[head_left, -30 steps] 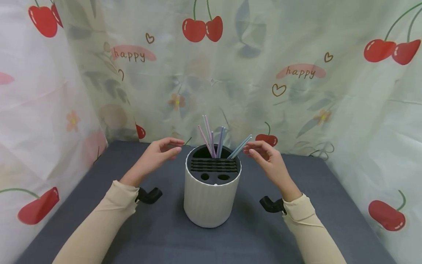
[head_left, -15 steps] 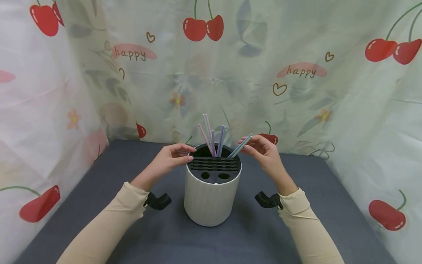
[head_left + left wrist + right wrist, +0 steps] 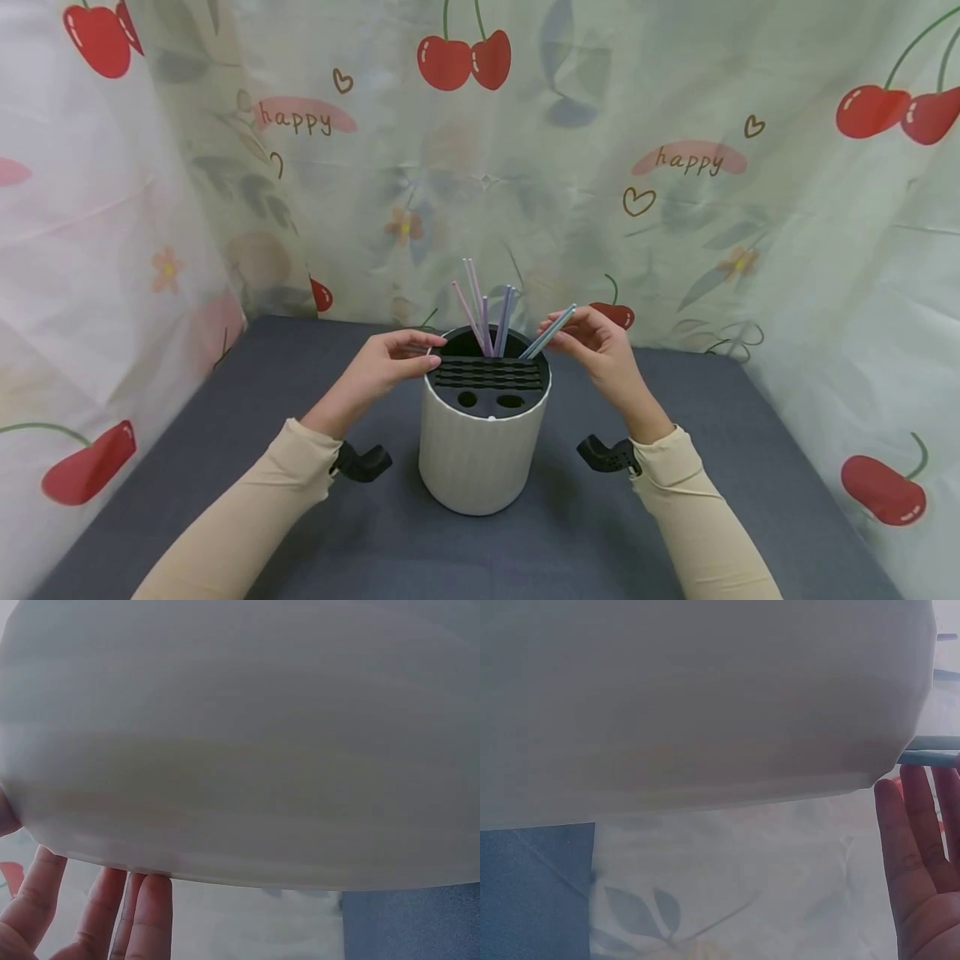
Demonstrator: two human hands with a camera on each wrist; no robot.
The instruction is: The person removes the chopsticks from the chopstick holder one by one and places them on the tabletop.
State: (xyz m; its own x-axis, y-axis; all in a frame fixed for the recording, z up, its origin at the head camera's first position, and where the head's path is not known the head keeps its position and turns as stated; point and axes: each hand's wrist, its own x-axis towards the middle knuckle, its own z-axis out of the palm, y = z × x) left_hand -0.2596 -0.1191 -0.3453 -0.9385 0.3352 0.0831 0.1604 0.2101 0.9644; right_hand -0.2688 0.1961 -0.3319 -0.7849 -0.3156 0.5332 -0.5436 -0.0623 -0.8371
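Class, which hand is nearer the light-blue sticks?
Right. The right hand is beside the light-blue sticks; the left hand is across the container, at its opposite rim.

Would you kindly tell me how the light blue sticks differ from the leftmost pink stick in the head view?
The light blue sticks lean right; the pink stick leans left. The light blue sticks' tips sit lower in view than the pink stick's tip. All stand in the rear compartment of the holder.
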